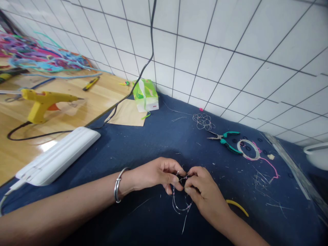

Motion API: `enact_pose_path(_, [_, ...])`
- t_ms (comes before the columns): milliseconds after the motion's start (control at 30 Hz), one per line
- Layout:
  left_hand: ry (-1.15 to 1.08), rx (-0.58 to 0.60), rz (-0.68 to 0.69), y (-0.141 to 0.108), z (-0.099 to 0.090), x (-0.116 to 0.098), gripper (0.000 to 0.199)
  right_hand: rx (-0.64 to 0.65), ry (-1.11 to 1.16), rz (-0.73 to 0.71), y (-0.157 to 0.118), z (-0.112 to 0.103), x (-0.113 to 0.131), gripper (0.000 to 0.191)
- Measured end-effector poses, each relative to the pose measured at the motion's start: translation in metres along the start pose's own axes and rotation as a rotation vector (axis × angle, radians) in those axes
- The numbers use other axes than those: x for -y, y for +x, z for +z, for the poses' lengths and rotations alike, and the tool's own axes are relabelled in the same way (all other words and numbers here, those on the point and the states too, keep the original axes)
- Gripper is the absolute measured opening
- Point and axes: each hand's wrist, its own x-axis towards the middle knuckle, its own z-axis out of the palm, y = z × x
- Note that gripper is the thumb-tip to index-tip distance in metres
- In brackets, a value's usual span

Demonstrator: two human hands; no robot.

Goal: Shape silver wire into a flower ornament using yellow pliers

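Observation:
My left hand (164, 174) pinches the upper part of a thin silver wire loop (179, 209) dotted with small pinkish beads or knots. Close against it, my right hand (205, 189) has its fingers pressed together on the same loop's right side. The rest of the loop hangs below both hands, and a loose wire end trails downward. Just what lies between the fingertips is hidden. Beside my right wrist a yellow curved handle (238, 207) shows, its other end covered by the arm.
Pliers with teal handles (232, 145), coiled wire (203, 121), a white ring spool (248, 149) and wire scraps (262, 179) lie on the blue cloth (123, 147). Leftward are a white power bank (58, 155), a yellow glue gun (42, 104) and a tissue pack (146, 95). A tiled wall (194, 51) stands behind.

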Motion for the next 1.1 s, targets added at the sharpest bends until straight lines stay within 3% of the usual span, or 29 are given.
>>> enact_pose_path(467, [0.029,0.003,0.0,0.0,0.003,0.0,0.021,-0.037,0.104,0.008,0.002,0.002,-0.001,0.014])
enact_pose_path(767, [0.052,-0.065,-0.015,0.001,0.005,0.0,0.018,-0.008,0.127,-0.035,0.002,-0.001,-0.004,0.015])
enact_pose_path(1100, [0.237,-0.167,0.012,0.003,0.01,0.005,0.014,0.015,0.107,-0.078,0.003,0.0,-0.004,0.016])
